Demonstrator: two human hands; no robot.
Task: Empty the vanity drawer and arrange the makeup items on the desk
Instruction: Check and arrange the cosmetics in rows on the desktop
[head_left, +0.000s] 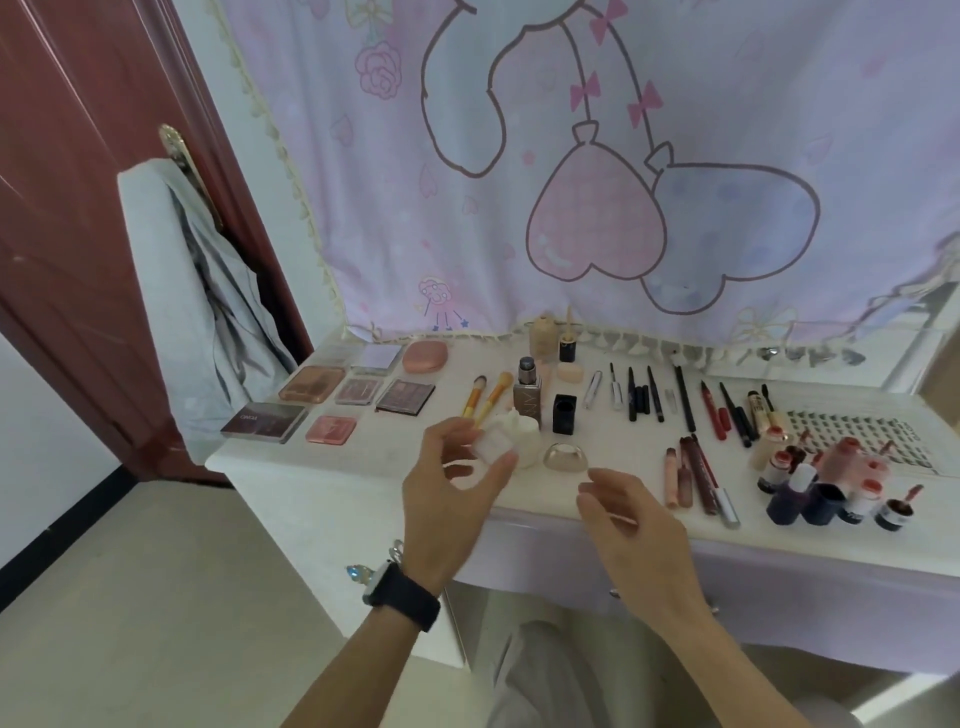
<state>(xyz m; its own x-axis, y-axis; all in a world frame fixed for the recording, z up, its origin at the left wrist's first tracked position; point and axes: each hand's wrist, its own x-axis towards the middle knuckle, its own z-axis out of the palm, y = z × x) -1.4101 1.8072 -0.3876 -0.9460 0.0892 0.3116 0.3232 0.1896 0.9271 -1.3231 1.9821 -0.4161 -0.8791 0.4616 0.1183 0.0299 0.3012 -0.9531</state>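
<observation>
The white vanity desk (363, 467) carries makeup laid out in groups. My left hand (447, 499), with a black watch on its wrist, pinches a small white box (491, 446) between thumb and fingers, right beside a white jar (522, 439) near the front middle. My right hand (628, 519) hovers over the desk's front edge with loosely curled fingers and holds nothing. A gold dome-shaped compact (565, 455) lies between the two hands. The lilac drawer front (550, 558) below the desk top looks closed.
Several palettes (311, 384) lie at the left, with two brushes (485, 402), a foundation bottle (527, 395) and a black cube (564, 413) in the middle. Pencils (685, 400), lip tubes (691, 478), nail polish bottles (826, 488) and a lash tray (857, 431) lie to the right. A cartoon cloth (571, 182) hangs behind.
</observation>
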